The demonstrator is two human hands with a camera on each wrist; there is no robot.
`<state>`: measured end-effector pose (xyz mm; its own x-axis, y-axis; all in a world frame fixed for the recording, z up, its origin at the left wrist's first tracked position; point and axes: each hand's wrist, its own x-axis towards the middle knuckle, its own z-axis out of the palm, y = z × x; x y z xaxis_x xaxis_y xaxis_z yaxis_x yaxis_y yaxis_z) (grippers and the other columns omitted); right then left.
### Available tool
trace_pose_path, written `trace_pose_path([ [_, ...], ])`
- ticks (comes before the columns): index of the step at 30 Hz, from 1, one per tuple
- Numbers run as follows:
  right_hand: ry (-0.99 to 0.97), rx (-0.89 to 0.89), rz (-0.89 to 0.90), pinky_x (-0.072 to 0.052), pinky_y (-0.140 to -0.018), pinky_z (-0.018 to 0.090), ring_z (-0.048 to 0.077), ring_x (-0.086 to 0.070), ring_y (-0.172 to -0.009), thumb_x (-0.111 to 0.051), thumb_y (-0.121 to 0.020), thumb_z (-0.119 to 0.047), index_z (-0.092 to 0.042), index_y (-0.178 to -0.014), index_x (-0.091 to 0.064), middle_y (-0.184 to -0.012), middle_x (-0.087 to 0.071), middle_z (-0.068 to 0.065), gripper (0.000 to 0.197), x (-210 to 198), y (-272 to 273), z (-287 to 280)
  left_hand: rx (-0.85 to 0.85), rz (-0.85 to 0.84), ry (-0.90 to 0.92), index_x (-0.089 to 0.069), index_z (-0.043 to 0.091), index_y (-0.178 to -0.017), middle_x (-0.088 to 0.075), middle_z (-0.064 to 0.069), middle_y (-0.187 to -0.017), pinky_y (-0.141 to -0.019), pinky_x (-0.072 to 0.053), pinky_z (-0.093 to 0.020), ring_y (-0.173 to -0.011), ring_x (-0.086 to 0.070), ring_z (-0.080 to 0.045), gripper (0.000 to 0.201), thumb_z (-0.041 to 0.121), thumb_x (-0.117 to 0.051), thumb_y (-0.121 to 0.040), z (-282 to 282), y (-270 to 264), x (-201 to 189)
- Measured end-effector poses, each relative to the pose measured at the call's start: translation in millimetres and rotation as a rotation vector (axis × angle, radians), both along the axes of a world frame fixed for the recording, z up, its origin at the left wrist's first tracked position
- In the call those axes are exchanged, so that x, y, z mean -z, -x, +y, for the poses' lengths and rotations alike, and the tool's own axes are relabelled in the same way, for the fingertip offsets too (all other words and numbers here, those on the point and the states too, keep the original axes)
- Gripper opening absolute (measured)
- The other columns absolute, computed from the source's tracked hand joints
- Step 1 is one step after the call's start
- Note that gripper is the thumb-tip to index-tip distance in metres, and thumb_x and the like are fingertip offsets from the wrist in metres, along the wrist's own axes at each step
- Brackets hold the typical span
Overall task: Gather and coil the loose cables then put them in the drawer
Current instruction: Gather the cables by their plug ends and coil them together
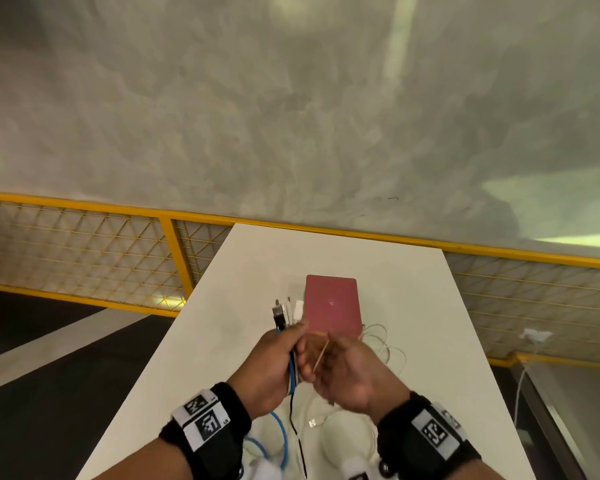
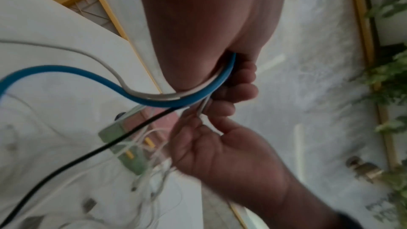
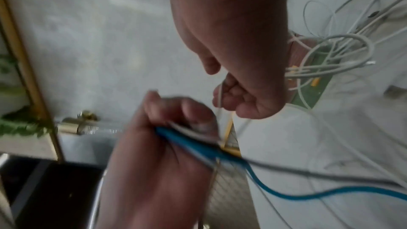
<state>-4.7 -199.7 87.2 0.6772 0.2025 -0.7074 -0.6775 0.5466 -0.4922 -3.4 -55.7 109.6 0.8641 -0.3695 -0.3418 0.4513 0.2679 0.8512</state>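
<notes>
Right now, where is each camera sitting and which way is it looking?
Head: worn on the head, looking down at the white table, the red box and both hands; wristbands show.
Left wrist: on the left wrist, looking along the left hand gripping the blue cable; the right hand shows too.
Right wrist: on the right wrist, looking along the right hand pinching a thin white cable; the left hand shows.
All share the blue cable.

No readable text, brand or number in any view. Only signs: black-and-white square code tags on the left wristband (image 1: 207, 424) and right wristband (image 1: 436, 430). Small pale ring mark on the red box (image 1: 331, 303), not legible.
</notes>
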Motion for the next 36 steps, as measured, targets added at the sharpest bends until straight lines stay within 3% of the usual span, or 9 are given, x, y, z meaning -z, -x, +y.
trace_pose_path([
  [9,0.047,0.325,0.022,-0.044,-0.065,0.036,0.021,-0.053,-0.066,-0.038,-0.100,-0.013,-0.008,-0.077,-0.054,-0.073,-0.054,0.007,0.029,-3,-38,-37,0.472,0.323,-0.223,-0.034,0.014,-0.059,-0.026,-0.005,-0.051,-0.041,-0.025,-0.025,-0.038,-0.026,-0.016,0.042,0.025,-0.058,-0.091,89,39,33],
  [13,0.063,0.356,0.019,-0.048,-0.060,0.034,0.018,-0.061,-0.068,-0.036,-0.102,-0.012,-0.008,-0.082,-0.053,-0.076,-0.058,0.007,0.027,12,-32,-28,0.711,0.189,-0.400,-0.040,0.006,-0.061,-0.035,-0.009,-0.050,-0.041,-0.024,-0.022,-0.036,-0.034,-0.013,0.042,0.028,-0.060,-0.090,114,45,2],
  [16,0.052,0.333,-0.056,-0.052,-0.067,0.038,0.020,-0.072,-0.061,-0.038,-0.103,-0.014,-0.008,-0.086,-0.056,-0.073,-0.071,0.010,0.026,19,-22,-18,0.444,-0.042,-0.377,-0.059,-0.001,-0.073,-0.054,-0.003,-0.044,-0.040,-0.025,-0.024,-0.030,-0.039,-0.010,0.041,0.027,-0.050,-0.101,89,36,-29],
  [20,0.027,0.149,-0.153,-0.048,-0.090,0.047,0.026,-0.067,-0.102,-0.040,-0.103,-0.023,-0.012,-0.092,-0.064,-0.098,-0.076,0.009,0.028,17,-5,2,-0.079,-0.308,-0.400,-0.068,-0.004,-0.087,-0.056,0.000,-0.057,-0.038,-0.029,-0.018,-0.035,-0.037,-0.007,0.021,0.016,-0.063,-0.093,26,7,-33],
  [22,0.010,0.109,-0.183,-0.044,-0.095,0.048,0.025,-0.065,-0.104,-0.039,-0.103,-0.028,-0.014,-0.099,-0.068,-0.101,-0.075,0.008,0.033,8,0,8,-0.064,-0.370,-0.438,-0.070,0.002,-0.085,-0.063,0.006,-0.052,-0.045,-0.045,-0.019,-0.042,-0.056,-0.006,0.011,0.014,-0.071,-0.087,2,1,-17],
  [25,-0.049,0.094,-0.192,-0.049,-0.084,0.042,0.025,-0.068,-0.088,-0.038,-0.102,-0.032,-0.010,-0.106,-0.069,-0.091,-0.075,0.011,0.038,-9,1,11,-0.042,-0.325,-0.447,-0.069,0.006,-0.082,-0.073,-0.015,-0.074,-0.061,-0.060,-0.045,-0.067,-0.071,-0.025,0.018,0.021,-0.076,-0.074,-14,6,9],
  [27,-0.029,0.045,-0.168,-0.050,-0.071,0.038,0.024,-0.070,-0.073,-0.042,-0.098,-0.027,-0.008,-0.098,-0.070,-0.082,-0.073,0.011,0.033,-13,-1,7,-0.078,-0.287,-0.377,-0.067,-0.002,-0.082,-0.067,-0.011,-0.064,-0.046,-0.051,-0.030,-0.052,-0.062,-0.016,0.012,0.007,-0.073,-0.080,-15,10,17],
  [30,-0.022,0.114,-0.116,-0.058,-0.064,0.039,0.032,-0.066,-0.085,-0.044,-0.095,-0.014,-0.004,-0.086,-0.061,-0.083,-0.072,0.017,0.022,-7,-13,-8,0.137,-0.295,-0.402,-0.061,0.006,-0.072,-0.053,0.013,-0.050,-0.044,-0.035,-0.011,-0.043,-0.044,-0.001,0.017,-0.003,-0.072,-0.083,2,20,21],
  [36,-0.087,0.293,-0.061,-0.048,-0.078,0.046,0.031,-0.063,-0.099,-0.038,-0.097,-0.009,-0.007,-0.079,-0.053,-0.097,-0.072,0.016,0.024,6,-31,-47,0.789,-0.298,-0.715,-0.067,0.030,-0.071,-0.064,0.012,-0.068,-0.056,-0.043,-0.027,-0.062,-0.055,-0.008,0.012,0.029,-0.079,-0.075,80,50,18],
])
